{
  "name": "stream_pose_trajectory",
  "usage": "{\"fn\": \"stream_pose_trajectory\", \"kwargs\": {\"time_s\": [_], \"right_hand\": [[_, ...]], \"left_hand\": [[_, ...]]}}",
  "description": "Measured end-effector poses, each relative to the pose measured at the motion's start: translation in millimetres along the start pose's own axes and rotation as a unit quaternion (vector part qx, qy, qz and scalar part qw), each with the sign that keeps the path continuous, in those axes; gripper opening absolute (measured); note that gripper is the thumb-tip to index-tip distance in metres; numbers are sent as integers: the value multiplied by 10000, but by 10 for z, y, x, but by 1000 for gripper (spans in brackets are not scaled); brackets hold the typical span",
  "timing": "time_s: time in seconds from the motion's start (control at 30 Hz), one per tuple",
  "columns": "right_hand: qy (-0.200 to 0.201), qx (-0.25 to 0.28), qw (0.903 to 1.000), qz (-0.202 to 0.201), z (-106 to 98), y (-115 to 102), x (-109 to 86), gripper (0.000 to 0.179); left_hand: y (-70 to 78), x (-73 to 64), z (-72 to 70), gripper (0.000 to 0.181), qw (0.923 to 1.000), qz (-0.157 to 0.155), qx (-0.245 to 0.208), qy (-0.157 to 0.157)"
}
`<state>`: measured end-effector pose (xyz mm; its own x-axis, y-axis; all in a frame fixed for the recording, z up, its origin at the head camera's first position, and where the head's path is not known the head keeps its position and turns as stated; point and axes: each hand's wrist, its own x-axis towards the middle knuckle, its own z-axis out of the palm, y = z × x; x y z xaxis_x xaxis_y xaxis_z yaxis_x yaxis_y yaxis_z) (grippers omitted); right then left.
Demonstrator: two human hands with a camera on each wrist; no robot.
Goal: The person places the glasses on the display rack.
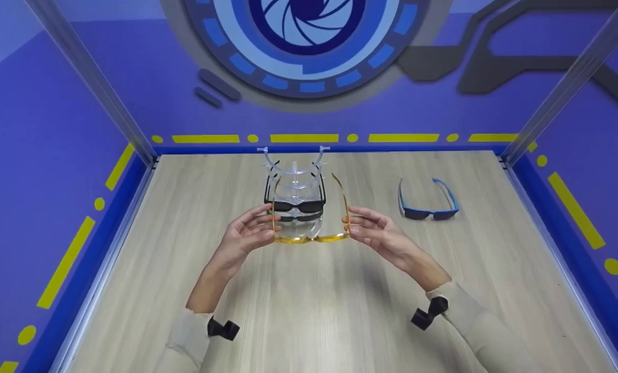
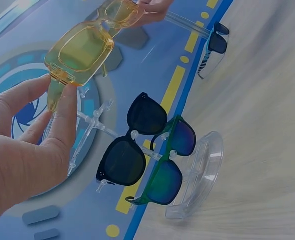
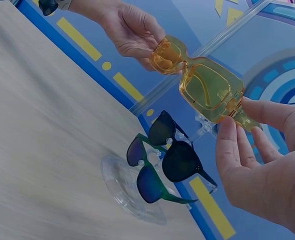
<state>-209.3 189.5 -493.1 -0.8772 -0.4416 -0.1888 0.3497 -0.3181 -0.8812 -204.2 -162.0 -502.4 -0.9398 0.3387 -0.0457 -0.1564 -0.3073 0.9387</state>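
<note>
Yellow transparent glasses point(image 1: 333, 238) are held up by both hands, their temples unfolded and pointing away from me. My left hand point(image 1: 241, 235) pinches the hinge at the left end between thumb and fingers. At the opposite end my right hand point(image 1: 384, 237) pinches the other hinge the same way. Behind the glasses stands a clear plastic display stand point(image 1: 295, 171). It carries black sunglasses point(image 3: 180, 161) and, below them, green-framed sunglasses point(image 2: 163, 181) with dark bluish lenses. The stand's upper arms hold no glasses.
Blue-framed sunglasses point(image 1: 431, 213) lie on the wooden table point(image 1: 298, 321), right of the stand, temples open toward the back wall. Blue printed panels point(image 1: 91, 67) enclose the table at the back and both sides, with metal posts point(image 1: 573, 77) at the corners.
</note>
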Motion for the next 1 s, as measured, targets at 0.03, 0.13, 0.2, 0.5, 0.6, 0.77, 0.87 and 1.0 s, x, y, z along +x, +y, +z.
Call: {"fn": "stream_pose_trajectory", "kwargs": {"time_s": [0.03, 0.13, 0.2, 0.5, 0.6, 0.77, 0.87, 1.0], "right_hand": [[-20, 23, 10000, -24, 0, -5, 8, 59], [-24, 90, 9999, -68, 4, -22, 37, 58], [35, 122, 9999, -73, 8, -29, 63, 56], [135, -2, 9999, -68, 46, -16, 216, 51], [199, -27, 9997, -108, 63, -4, 267, 51], [298, 112, 9994, -146, 77, 5, 350, 48], [327, 217, 9990, -189, 89, 1, 405, 44], [391, 368, 9983, -234, 98, -14, 484, 36]], "left_hand": [[5, 14, -5, 65, 10000, 17, -27, -1], [27, 66, -19, 64, 10000, 52, -62, 5], [47, 97, -24, 64, 10000, 43, -11, 33], [101, 172, -111, 61, 9992, -140, 111, 366], [114, 199, -151, 58, 9991, -128, 124, 390], [148, 265, -201, 57, 9992, -72, 159, 361], [176, 308, -233, 58, 9991, -53, 231, 365], [226, 366, -262, 57, 9986, -71, 301, 431]]}}
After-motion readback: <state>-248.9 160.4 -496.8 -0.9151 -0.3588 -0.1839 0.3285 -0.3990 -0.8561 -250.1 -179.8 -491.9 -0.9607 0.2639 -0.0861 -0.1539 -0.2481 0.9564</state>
